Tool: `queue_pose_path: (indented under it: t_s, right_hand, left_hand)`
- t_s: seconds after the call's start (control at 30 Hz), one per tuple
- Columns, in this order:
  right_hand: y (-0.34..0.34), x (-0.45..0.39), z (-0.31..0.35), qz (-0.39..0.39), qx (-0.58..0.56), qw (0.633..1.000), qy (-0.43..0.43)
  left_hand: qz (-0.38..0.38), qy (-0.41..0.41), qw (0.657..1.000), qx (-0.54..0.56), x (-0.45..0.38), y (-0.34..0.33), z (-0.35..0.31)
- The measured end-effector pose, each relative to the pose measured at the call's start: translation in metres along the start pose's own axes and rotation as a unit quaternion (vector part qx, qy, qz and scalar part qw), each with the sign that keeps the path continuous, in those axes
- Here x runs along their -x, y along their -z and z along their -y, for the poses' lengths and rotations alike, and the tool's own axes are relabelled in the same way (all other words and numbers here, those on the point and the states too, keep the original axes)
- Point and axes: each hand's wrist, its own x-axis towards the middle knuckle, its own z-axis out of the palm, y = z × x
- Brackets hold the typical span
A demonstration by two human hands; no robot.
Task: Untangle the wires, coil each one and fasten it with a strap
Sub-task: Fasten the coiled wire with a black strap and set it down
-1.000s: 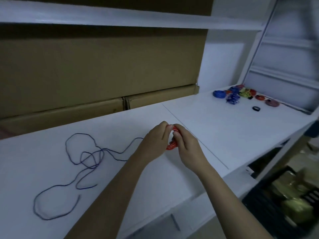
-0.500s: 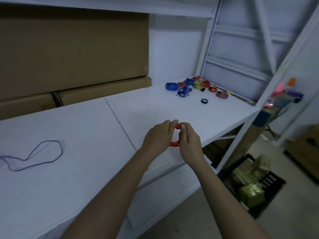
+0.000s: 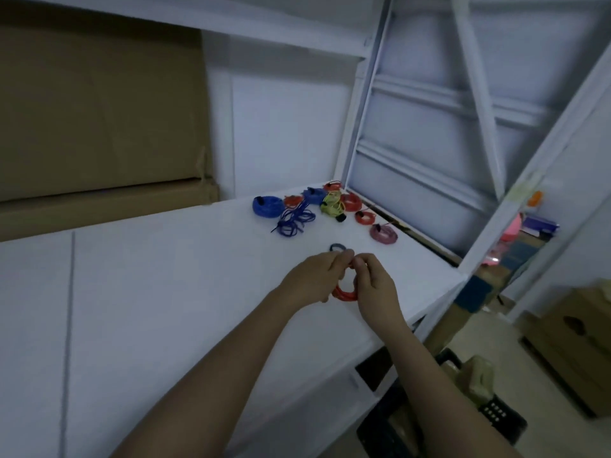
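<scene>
Fingers [image 3: 342, 259] of both my hands pinch the red coil [image 3: 345, 292] upright above the tabletop [image 3: 165, 292], probably steadying it for strapping.

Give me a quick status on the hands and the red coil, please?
Left hand and right hand both pinching red coil above table. Dark strap just beyond, not yet on. Nothing in the way.

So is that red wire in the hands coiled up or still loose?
Coiled. The red wire forms a tight small ring held between the left hand and right hand. Whether a strap is on it, I cannot tell.
</scene>
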Motion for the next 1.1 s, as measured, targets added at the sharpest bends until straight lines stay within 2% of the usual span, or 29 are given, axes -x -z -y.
queue_pose_path:
  t_s: [0.07,0.13,0.2,0.37,0.47,0.6,0.7,0.83,0.93,1.0,1.1]
  right_hand:
    - [0.017,-0.028,-0.02,-0.012,0.018,1.0,-0.009]
    - [0.034,-0.052,-0.04,-0.013,0.031,0.999,-0.02]
    - [0.048,-0.078,-0.06,0.008,0.048,0.999,-0.016]
    - [0.068,-0.155,-0.097,0.046,0.048,0.998,0.008]
    - [0.073,-0.194,-0.111,0.083,0.037,0.995,0.026]
    - [0.061,-0.229,-0.12,0.184,0.066,0.975,0.101]
    - [0.039,-0.238,-0.118,0.261,0.035,0.956,0.129]
    - [0.005,-0.231,-0.115,0.264,-0.003,0.95,0.168]
    - [-0.012,-0.227,-0.113,0.271,-0.034,0.951,0.148]
    - [-0.018,-0.227,-0.111,0.286,-0.058,0.948,0.129]
    - [-0.023,-0.23,-0.109,0.312,-0.1,0.939,0.102]
  left_hand:
    - [-0.003,0.024,1.0,0.002,-0.034,-0.006,-0.001]
    - [-0.041,0.049,0.998,-0.031,-0.065,-0.012,0.003]
    - [-0.088,0.069,0.991,-0.071,-0.094,-0.017,0.011]
    - [-0.163,0.122,0.974,-0.095,-0.153,-0.024,0.022]
    - [-0.178,0.159,0.965,-0.113,-0.172,-0.024,0.023]
    - [-0.152,0.194,0.963,-0.112,-0.176,-0.025,0.021]
    - [-0.193,0.18,0.959,-0.103,-0.162,-0.028,0.018]
    - [-0.19,0.166,0.959,-0.13,-0.131,-0.036,0.021]
    - [-0.156,0.191,0.961,-0.128,-0.117,-0.044,0.023]
    - [-0.146,0.21,0.952,-0.17,-0.118,-0.047,0.023]
    - [-0.185,0.205,0.937,-0.213,-0.122,-0.052,0.022]
